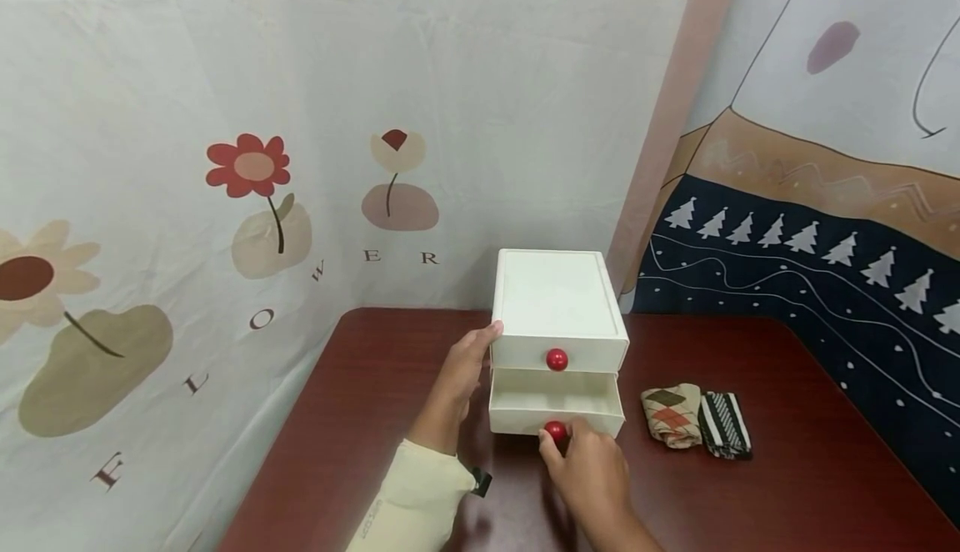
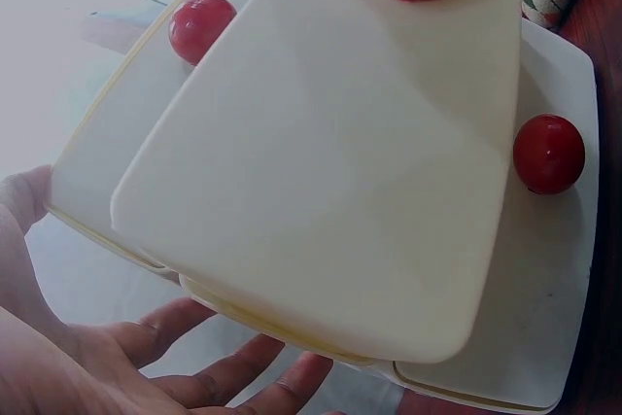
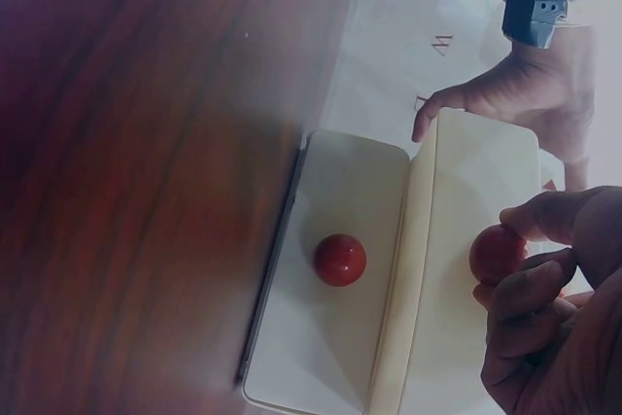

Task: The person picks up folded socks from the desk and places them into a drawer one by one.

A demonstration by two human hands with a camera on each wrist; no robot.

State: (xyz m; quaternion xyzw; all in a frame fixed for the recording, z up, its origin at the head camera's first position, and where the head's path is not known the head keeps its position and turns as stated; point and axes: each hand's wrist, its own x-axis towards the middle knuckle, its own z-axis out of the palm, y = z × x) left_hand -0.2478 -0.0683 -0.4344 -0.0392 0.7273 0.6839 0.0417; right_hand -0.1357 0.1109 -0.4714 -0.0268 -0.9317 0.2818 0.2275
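A small white chest of drawers [image 1: 558, 293] has round red knobs, and its middle drawer [image 1: 525, 420] is pulled out, its visible inside bare. My right hand [image 1: 596, 469] pinches this drawer's red knob [image 3: 496, 254] between thumb and fingers. At the chest's left side, my left hand [image 1: 461, 373] touches the wall with extended fingers, its thumb near the upper front edge. The top drawer's knob [image 1: 557, 359] and the bottom drawer's knob [image 3: 340, 259] are free, and both those drawers look pushed in.
Right of the chest lie a folded beige argyle sock [image 1: 672, 416] and a folded black-and-white striped sock [image 1: 725, 425], side by side on the dark red table [image 1: 375, 385]. A printed cloth [image 1: 465, 77] hangs behind the table, with another dark patterned one [image 1: 795, 285] at right.
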